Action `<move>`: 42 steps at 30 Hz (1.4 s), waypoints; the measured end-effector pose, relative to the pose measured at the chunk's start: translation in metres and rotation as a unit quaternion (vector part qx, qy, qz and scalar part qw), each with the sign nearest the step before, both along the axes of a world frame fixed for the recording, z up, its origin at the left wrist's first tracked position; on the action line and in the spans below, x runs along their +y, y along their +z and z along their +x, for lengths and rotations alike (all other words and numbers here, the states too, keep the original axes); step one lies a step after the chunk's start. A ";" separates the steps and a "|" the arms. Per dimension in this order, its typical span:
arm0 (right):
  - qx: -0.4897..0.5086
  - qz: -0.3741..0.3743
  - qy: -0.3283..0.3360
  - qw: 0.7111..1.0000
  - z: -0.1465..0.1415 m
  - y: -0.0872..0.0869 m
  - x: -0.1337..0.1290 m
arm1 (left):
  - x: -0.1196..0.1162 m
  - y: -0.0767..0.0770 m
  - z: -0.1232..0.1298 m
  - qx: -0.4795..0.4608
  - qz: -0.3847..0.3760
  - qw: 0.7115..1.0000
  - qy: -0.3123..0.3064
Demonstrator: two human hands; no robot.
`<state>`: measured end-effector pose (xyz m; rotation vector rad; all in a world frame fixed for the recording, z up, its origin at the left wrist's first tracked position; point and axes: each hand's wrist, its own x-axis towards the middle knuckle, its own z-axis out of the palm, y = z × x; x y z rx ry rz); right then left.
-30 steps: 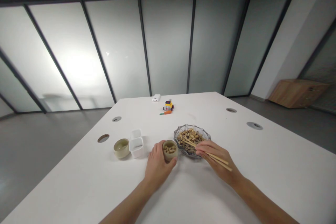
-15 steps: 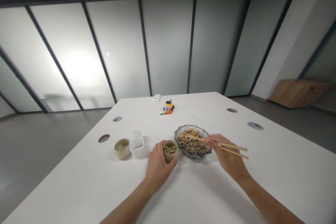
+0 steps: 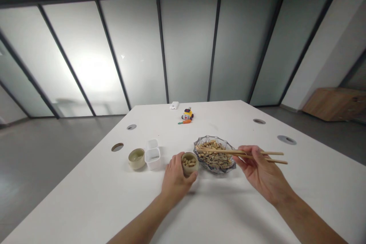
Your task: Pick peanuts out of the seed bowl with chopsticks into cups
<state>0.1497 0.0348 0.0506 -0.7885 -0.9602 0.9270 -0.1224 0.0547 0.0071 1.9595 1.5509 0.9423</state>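
Note:
My left hand (image 3: 177,177) is wrapped round the left side of a small greenish cup (image 3: 190,170), which holds several peanuts (image 3: 189,161). In my right hand (image 3: 261,175) is a pair of wooden chopsticks (image 3: 243,153), their thick ends pointing right. The chopstick tips lie over the left part of a clear glass bowl (image 3: 216,169) with a scalloped rim. Peanuts (image 3: 211,145) fill the bowl's far side, and grey-striped sunflower seeds (image 3: 219,159) its near side. Whether the tips pinch a peanut is too small to tell.
Left of the cup stand a white two-part plastic container (image 3: 153,159) and a second greenish cup (image 3: 136,159). Farther back on the white table (image 3: 137,206) are a yellow toy car (image 3: 187,113), a toy carrot (image 3: 185,121) and a white box-shaped device (image 3: 174,105). Round holes pierce the tabletop.
My right hand has shifted right and turned, and the chopsticks now lie flatter, with their tips nearer the bowl's left rim. The left hand still holds the cup. The whole view has shifted slightly.

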 end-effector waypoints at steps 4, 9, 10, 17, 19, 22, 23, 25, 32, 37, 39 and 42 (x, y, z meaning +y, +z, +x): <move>-0.004 0.002 -0.001 1.000 -0.004 0.001 -0.002 | 0.000 0.001 0.000 0.003 -0.004 1.000 0.001; -0.022 0.009 0.034 0.999 -0.018 -0.004 -0.002 | -0.001 0.003 -0.001 0.007 -0.005 1.000 -0.006; -0.036 0.007 0.037 0.999 -0.021 -0.005 -0.003 | -0.002 0.004 -0.001 0.008 -0.005 1.000 -0.006; -0.129 0.002 -0.043 0.991 -0.018 -0.003 -0.003 | -0.002 0.003 0.000 -0.017 -0.007 1.000 0.005; -0.162 -0.001 -0.102 0.982 -0.008 0.001 -0.003 | -0.001 0.001 0.000 -0.039 -0.001 0.999 0.004; -0.279 0.003 -0.212 0.937 0.005 0.007 -0.003 | -0.001 -0.001 -0.001 -0.059 0.012 0.998 -0.001; -0.320 0.014 -0.239 0.917 0.008 0.009 -0.003 | -0.001 -0.002 -0.001 -0.063 0.016 0.998 -0.002; -0.377 0.050 -0.264 0.886 0.011 0.011 -0.004 | -0.001 -0.003 -0.001 -0.068 0.020 0.998 -0.003; -0.454 0.134 -0.253 0.844 0.005 0.006 -0.003 | 0.001 -0.003 -0.002 -0.062 0.008 0.998 -0.002; -0.406 0.059 -0.209 0.888 0.006 0.000 0.004 | 0.000 -0.002 -0.003 -0.059 0.001 0.998 -0.005; -0.347 0.018 -0.185 0.919 0.009 -0.002 0.007 | 0.000 -0.003 -0.003 -0.060 -0.007 0.998 -0.004; -0.281 -0.015 -0.184 0.942 0.015 -0.003 0.009 | 0.001 -0.004 -0.003 -0.058 -0.008 0.998 -0.007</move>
